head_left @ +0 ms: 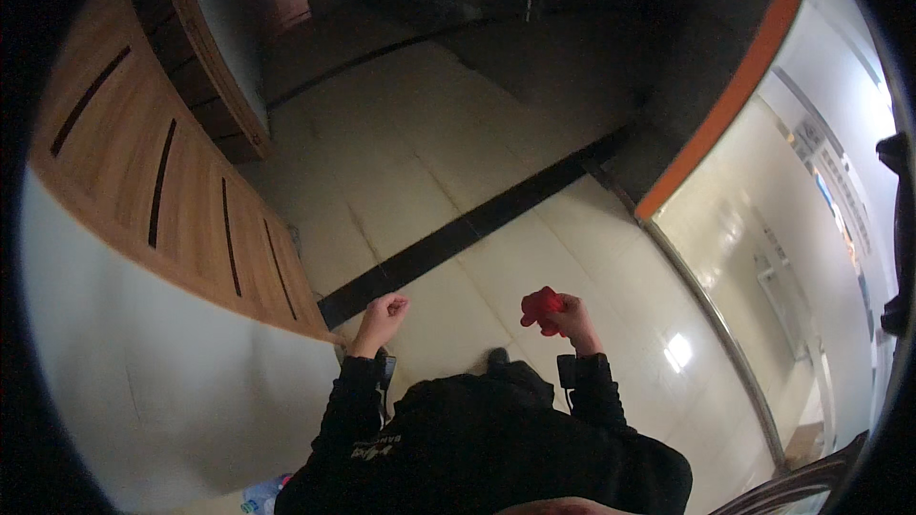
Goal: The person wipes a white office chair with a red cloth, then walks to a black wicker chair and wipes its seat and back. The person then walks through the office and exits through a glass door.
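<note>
My right hand (577, 321) is closed on a crumpled red cloth (542, 309), held out in front of me above the floor. Part of the cloth hangs below my fingers, and the rest is hidden in my grip. Out to the left, my left hand (382, 321) is curled with its fingers together, and nothing shows in it. It is nearest to the lower corner of a wooden door (205, 195) and apart from it. Both forearms are in black sleeves.
A black strip (468, 228) crosses the pale tiled floor (534, 262) ahead. On the right stands a glass wall (763, 257) beside an orange edge (730, 100). A plastic bottle (262, 496) lies low at the left. The far area is dark.
</note>
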### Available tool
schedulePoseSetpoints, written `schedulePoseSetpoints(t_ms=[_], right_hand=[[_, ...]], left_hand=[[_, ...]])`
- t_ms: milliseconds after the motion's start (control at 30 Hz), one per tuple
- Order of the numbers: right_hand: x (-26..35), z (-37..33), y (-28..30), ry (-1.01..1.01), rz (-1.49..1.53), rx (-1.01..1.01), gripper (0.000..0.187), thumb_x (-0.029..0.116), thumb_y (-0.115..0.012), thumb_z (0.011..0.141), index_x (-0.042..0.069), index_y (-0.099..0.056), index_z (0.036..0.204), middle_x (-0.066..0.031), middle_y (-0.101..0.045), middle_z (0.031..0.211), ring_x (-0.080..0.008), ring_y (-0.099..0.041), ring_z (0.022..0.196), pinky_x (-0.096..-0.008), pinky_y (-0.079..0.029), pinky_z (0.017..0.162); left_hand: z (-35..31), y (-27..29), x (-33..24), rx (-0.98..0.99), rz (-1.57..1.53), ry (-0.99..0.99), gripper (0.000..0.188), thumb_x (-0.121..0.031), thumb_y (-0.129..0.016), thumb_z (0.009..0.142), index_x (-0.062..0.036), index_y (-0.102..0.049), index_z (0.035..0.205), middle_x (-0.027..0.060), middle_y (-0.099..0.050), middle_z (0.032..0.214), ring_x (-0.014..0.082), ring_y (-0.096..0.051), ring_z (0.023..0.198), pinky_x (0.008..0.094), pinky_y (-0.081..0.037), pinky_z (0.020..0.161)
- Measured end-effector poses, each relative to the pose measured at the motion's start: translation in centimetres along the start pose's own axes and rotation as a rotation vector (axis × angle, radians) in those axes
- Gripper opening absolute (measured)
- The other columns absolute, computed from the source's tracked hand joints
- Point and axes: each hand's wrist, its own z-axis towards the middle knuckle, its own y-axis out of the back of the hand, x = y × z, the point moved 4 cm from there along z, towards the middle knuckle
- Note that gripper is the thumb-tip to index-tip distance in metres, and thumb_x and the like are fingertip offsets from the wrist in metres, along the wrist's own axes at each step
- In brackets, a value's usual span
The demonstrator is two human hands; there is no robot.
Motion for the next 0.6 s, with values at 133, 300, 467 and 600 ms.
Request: schedulePoseSetpoints(t_ms=[133, 300, 467, 600], right_hand=[[8.5, 14.2, 1.2, 0.066, -0.229, 0.079, 0.022, 0.009, -0.075, 0.09, 0.005, -0.076, 0.111, -0.0039, -0.076, 0.083, -0.0093, -0.069, 0.069, -0.0254, -0.053, 0.059], [13.2, 32.8, 1.6, 0.202, -0.273, 0.17, 0.029, 0.0, -0.071, 0.086, -0.002, -0.074, 0.114, -0.007, -0.078, 0.095, -0.017, -0.074, 0.084, -0.035, -0.061, 0.074], [16.3, 49.2, -0.1, 0.128, -0.197, 0.226, 0.03, 0.0, -0.072, 0.084, -0.003, -0.074, 0.115, -0.0088, -0.078, 0.1, -0.0191, -0.074, 0.089, -0.0362, -0.061, 0.08], [23.0, 57.8, -0.6, 0.123, -0.245, 0.274, 0.035, 0.0, -0.073, 0.085, -0.003, -0.073, 0.119, -0.0108, -0.078, 0.104, -0.0215, -0.075, 0.095, -0.0378, -0.061, 0.087]], left_hand=[[8.9, 2.1, -2.3, -0.115, -0.04, -0.021, 0.023, -0.021, -0.069, 0.102, -0.0035, -0.074, 0.117, 0.0089, -0.076, 0.102, 0.018, -0.071, 0.091, 0.0346, -0.057, 0.082], [20.6, 6.7, -4.4, -0.242, -0.103, 0.082, 0.022, -0.02, -0.07, 0.102, -0.0022, -0.074, 0.115, 0.0091, -0.077, 0.1, 0.0169, -0.072, 0.09, 0.033, -0.058, 0.082], [30.8, 20.7, -15.8, -0.609, -0.092, -0.15, 0.02, -0.019, -0.07, 0.103, -0.0034, -0.074, 0.116, 0.0084, -0.077, 0.106, 0.0155, -0.071, 0.099, 0.0311, -0.057, 0.085], [31.7, 29.8, -28.9, -1.08, -0.204, -0.513, 0.013, -0.012, -0.067, 0.102, -0.0008, -0.072, 0.108, 0.0157, -0.075, 0.102, 0.0245, -0.073, 0.096, 0.0368, -0.06, 0.082]])
